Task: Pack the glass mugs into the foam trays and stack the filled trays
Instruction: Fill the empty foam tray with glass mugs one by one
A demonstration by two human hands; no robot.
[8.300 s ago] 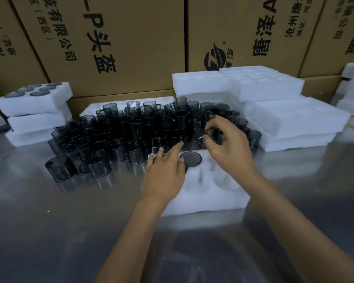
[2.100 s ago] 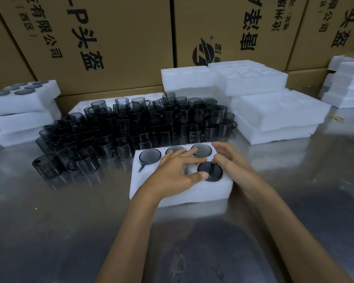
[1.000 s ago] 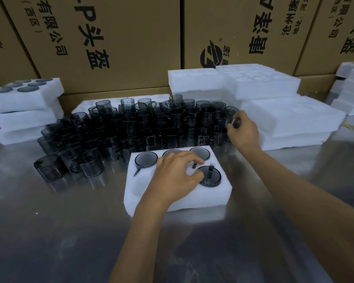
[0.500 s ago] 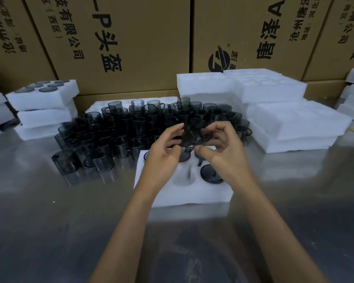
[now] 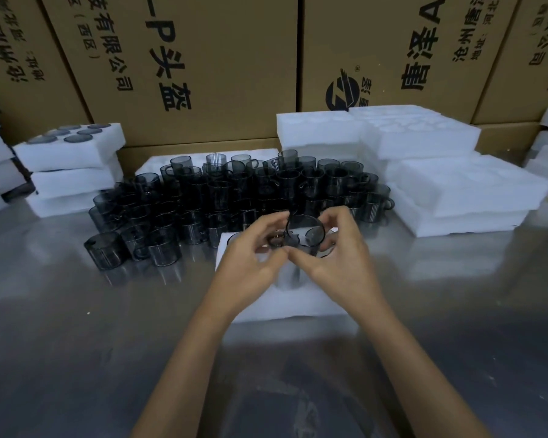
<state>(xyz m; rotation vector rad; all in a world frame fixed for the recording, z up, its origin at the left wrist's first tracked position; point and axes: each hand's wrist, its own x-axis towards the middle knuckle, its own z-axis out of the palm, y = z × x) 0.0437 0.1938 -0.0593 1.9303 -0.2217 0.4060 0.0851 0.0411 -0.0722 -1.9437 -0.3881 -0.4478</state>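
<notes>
Above the foam tray (image 5: 285, 306) on the steel table (image 5: 76, 343): one smoked glass mug (image 5: 304, 235), pinched between left hand (image 5: 250, 263) and right hand (image 5: 339, 260), fingers curled round it. Behind: loose mugs (image 5: 234, 191), massed; empty foam trays (image 5: 424, 137) stacked right, filled trays (image 5: 70, 153) stacked left

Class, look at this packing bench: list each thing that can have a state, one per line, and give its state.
Smoky glass mug: held above the tray by both hands.
White foam tray: on the steel table, partly filled.
Left hand: pinches the mug.
Right hand: grips the mug.
Loose dark mugs: crowded behind the tray, unpacked.
Filled tray stack: far left, stacked.
</notes>
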